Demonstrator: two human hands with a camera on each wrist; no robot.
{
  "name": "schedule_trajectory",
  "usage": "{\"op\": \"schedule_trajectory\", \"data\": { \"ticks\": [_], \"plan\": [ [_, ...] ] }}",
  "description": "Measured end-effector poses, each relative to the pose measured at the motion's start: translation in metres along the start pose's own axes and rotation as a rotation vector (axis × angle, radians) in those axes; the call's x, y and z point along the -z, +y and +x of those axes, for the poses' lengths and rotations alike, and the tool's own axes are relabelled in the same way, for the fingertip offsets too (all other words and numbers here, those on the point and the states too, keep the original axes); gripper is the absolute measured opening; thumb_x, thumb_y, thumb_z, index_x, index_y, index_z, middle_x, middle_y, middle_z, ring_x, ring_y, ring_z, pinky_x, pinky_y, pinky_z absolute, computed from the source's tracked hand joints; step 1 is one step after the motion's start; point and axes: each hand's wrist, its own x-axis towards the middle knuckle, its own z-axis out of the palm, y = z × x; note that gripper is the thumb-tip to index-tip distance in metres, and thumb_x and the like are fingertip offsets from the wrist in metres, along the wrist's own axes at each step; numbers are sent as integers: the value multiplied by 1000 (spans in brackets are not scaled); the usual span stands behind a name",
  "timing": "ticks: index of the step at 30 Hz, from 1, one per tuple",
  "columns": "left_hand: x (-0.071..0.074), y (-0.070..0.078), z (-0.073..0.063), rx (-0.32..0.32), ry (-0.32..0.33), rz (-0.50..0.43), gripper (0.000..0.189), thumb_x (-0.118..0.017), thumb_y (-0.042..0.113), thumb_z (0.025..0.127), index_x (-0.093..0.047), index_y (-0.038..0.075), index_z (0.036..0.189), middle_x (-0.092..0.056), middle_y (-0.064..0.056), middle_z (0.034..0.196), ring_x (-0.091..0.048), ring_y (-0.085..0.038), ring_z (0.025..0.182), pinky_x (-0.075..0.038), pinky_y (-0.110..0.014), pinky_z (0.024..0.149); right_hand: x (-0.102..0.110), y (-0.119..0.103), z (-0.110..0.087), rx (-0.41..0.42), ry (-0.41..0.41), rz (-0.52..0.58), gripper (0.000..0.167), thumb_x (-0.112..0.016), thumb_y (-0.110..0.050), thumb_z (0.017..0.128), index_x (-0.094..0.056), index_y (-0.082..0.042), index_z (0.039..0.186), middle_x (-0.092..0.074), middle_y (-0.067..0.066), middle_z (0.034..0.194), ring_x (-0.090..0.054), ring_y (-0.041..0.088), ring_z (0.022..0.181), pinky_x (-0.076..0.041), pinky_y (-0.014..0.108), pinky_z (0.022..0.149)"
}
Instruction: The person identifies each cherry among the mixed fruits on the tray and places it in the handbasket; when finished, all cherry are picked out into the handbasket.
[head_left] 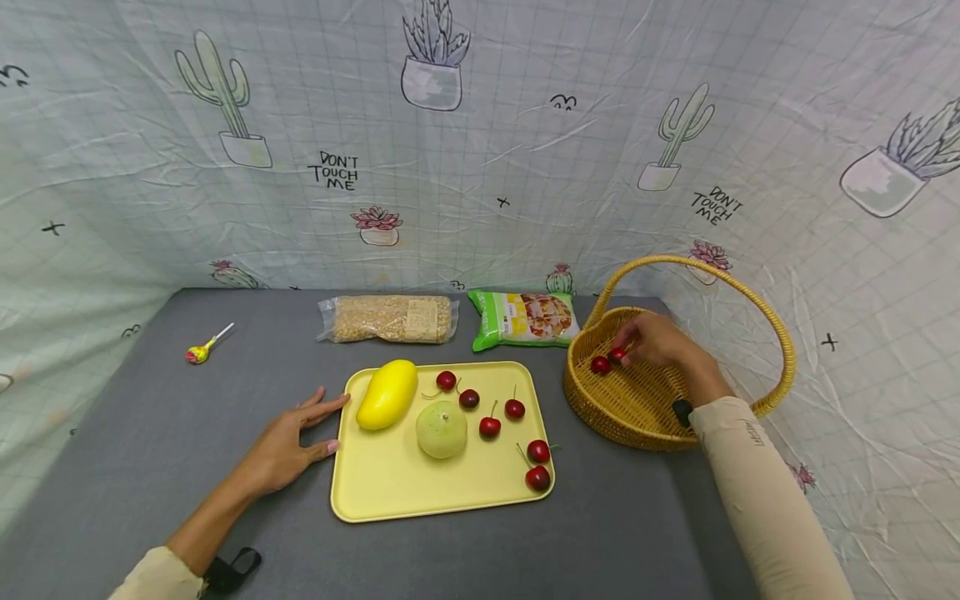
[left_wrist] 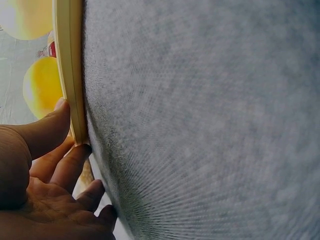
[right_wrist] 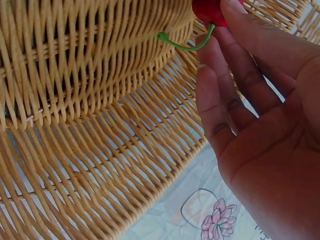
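Observation:
My right hand (head_left: pixel 654 342) reaches into a wicker basket (head_left: pixel 581 392) and pinches a red cherry (right_wrist: pixel 210 11) between thumb and fingers; its green stem curves down in the right wrist view. Another cherry (head_left: pixel 600 365) lies in the basket beside it. My left hand (head_left: pixel 281 450) touches the left edge of a yellow tray (head_left: pixel 390 493) with thumb and fingers extended. On the tray are a yellow mango (head_left: pixel 387 395), a pale green round fruit (head_left: pixel 441 430) and several cherries (head_left: pixel 490 427) with stems. Part of the mango (left_wrist: pixel 42 87) shows past the tray rim in the left wrist view.
Behind the tray lie a clear bag of pale grains (head_left: pixel 375 319) and a green snack packet (head_left: pixel 525 318). A lollipop (head_left: pixel 198 353) is at the far left of the grey table (head_left: pixel 300 542). The basket's tall handle (head_left: pixel 780 333) arches over the right forearm.

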Motion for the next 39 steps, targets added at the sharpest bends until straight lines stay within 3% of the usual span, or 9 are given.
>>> {"op": "schedule_trajectory", "data": {
  "ticks": [17,33,39],
  "plan": [
    [-2,-2,-2,-22,15,-9,71,-83,14,92,-55,15,157,-28,-33,170,-24,-59,157,-25,-80,118,-10,1,5,10,14,-84,20,-83,2,86,-82,-6,104,-80,10,101,-74,26,93,-61,47,86],
    [-1,-1,-1,-21,9,-8,71,-82,13,92,-54,15,158,-27,-34,170,-23,-60,156,-25,-80,118,-2,-14,-11,56,104,-57,21,-83,-6,91,-81,-3,112,-79,14,108,-73,28,92,-61,47,83],
    [-1,-1,-1,-20,11,0,72,-83,14,92,-54,16,158,-27,-33,170,-24,-60,156,-25,-81,117,-2,-24,-20,94,110,-36,24,-84,-16,92,-81,-3,113,-80,13,107,-74,25,90,-61,39,80]
  ]
}}
